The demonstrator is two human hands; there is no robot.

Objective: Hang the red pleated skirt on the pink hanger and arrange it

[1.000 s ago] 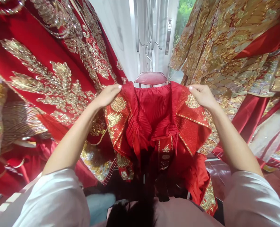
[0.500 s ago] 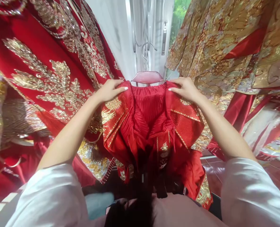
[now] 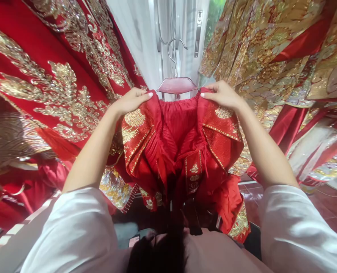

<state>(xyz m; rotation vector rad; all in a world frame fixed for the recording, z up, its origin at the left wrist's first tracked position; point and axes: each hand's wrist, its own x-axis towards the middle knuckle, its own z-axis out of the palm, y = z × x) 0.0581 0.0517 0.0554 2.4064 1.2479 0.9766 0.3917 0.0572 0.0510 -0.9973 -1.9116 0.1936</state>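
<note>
A red garment (image 3: 182, 151) with gold embroidery hangs from a red hanger (image 3: 176, 85) with a metal hook, straight ahead of me. My left hand (image 3: 132, 100) grips the garment's top edge at the left end of the hanger, fingers curled over the fabric. My right hand (image 3: 221, 94) grips the top edge at the right end in the same way. Both of my arms reach forward in white sleeves.
Red robes with gold sequin embroidery (image 3: 57, 83) hang close on the left. Gold and red embroidered robes (image 3: 276, 60) hang close on the right. A white wall and a glass door with a handle (image 3: 198, 34) lie behind the hanger. Red floor tiles (image 3: 330, 204) show at lower right.
Both hands slid inward along the garment's top edge toward the hanger, and the garment and hanger rose a little in view.
</note>
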